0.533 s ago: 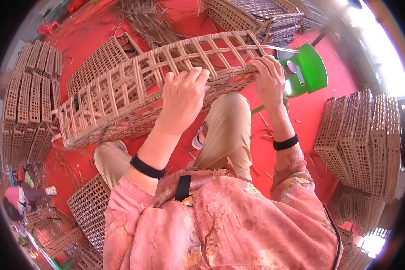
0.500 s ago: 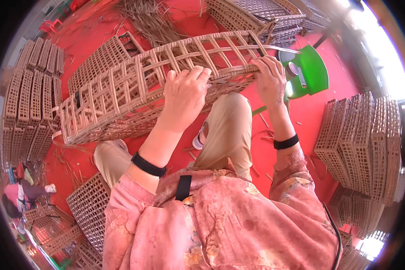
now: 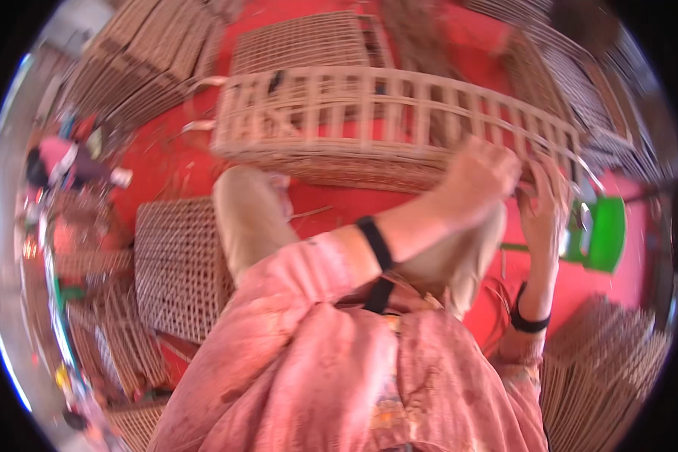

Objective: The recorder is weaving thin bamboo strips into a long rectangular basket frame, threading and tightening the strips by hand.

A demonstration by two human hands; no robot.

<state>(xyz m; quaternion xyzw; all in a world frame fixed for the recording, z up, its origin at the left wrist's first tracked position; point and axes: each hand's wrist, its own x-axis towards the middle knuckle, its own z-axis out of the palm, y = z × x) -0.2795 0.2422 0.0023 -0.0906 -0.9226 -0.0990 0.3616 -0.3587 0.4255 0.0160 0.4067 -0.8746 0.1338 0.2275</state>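
Both hands now bunched at right end of wicker crate [image 3: 369, 128]: left hand [image 3: 478, 177] and right hand [image 3: 546, 200] fingers curled pinching rim; crate swung level.

A tan lattice-woven wicker frame [image 3: 384, 113], red floor [image 3: 618, 286], green stool [image 3: 599, 233], pink mottled sleeves [image 3: 294, 301].

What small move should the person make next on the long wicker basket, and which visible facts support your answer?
Probably keep working the rim at the right end. Both the left hand and right hand are bunched together on the top edge of the long wicker basket there, fingers curled onto its slats, while it rests across the knees.
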